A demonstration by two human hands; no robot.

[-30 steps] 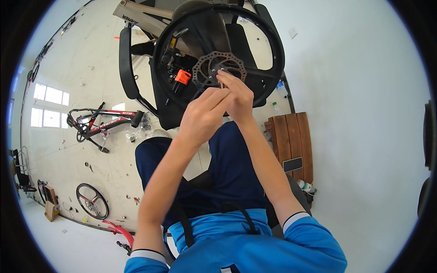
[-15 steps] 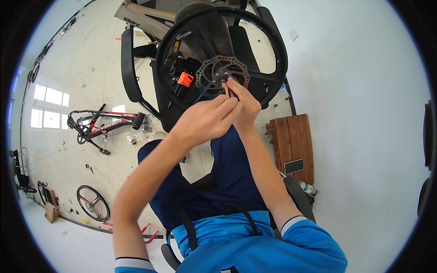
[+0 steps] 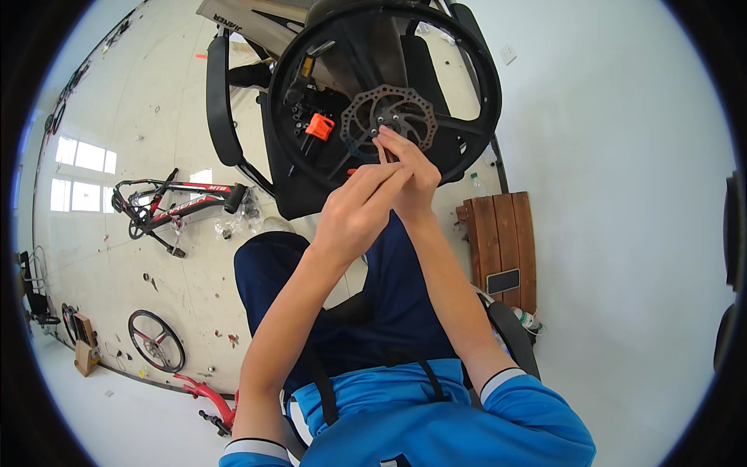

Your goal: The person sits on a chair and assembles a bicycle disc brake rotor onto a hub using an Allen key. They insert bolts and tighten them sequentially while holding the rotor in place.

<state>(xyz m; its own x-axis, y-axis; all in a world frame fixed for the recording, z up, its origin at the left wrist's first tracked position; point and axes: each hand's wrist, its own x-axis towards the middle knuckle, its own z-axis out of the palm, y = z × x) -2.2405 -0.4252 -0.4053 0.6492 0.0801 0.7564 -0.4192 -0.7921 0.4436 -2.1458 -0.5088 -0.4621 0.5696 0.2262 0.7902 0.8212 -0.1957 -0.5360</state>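
Over a black wheel's hub, two hands meet

The left hand (image 3: 348, 210) has its fingertips drawn together, right up against the right hand (image 3: 414, 173), whose bent fingers reach the hub (image 3: 394, 119). Whatever lies between them is hidden, so I cannot tell whether either is clamped on anything. Hands also cover the bottom of the brake disc (image 3: 425, 117) and part of the lower rim of the wheel (image 3: 490, 78), which lies over a black chair (image 3: 299, 198). Dark parts beside an orange block (image 3: 320, 126) are hard to make out; a pale tube (image 3: 240, 22) is cut off above. Half a second ago the left elbow stuck out farther and more hub showed; now a red-orange sliver (image 3: 352, 171) peeks out by the left knuckles.
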